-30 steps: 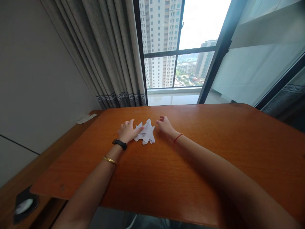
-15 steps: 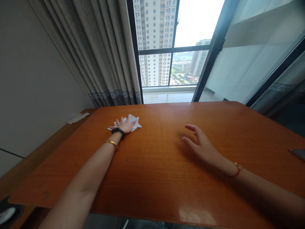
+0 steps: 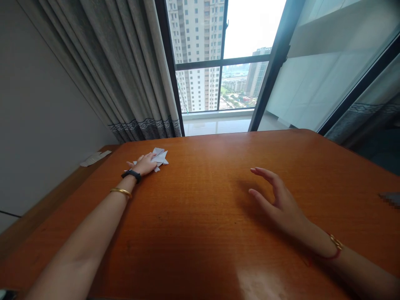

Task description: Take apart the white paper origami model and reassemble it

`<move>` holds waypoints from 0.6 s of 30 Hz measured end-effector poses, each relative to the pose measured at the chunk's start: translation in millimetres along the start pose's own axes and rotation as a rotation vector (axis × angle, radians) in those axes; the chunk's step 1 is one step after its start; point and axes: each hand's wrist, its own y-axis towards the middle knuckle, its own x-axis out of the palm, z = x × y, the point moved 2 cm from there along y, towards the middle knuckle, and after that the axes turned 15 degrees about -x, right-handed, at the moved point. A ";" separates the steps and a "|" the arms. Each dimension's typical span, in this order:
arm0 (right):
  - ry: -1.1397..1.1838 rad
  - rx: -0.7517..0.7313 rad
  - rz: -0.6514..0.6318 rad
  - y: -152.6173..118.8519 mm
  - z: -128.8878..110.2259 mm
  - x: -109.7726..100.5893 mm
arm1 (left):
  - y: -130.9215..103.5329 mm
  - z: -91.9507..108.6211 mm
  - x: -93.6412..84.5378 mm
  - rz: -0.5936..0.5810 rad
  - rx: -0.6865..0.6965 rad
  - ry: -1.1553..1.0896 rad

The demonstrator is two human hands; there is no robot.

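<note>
Resting flat: left hand (image 3: 144,165) pinning folded paper (image 3: 159,156), ten o'clock on tabletop (image 3: 203,216); light, crushable, best pinched at edges. Right hand (image 3: 278,200) open, empty.

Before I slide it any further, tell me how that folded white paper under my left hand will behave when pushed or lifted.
The folded paper looks thin and small, so it is probably very light. It would likely skid easily on the smooth, glossy table. Its pointed flaps stick out past the left hand, so they may bend or crumple under pressure. Lying flat, it seems unlikely to roll or tip.
</note>
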 end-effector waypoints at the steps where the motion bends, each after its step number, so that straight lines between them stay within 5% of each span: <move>1: -0.004 0.003 -0.011 -0.8 -0.2 0.0 | 3.7 2.2 1.6 0.001 0.002 0.007; 9: -0.013 0.014 -0.073 -5.0 0.9 3.6 | 18.1 -9.8 -1.6 0.075 -0.091 0.031; 18: 0.038 -0.003 -0.114 -6.4 -7.2 4.0 | -17.4 -26.8 -41.2 0.062 0.046 0.055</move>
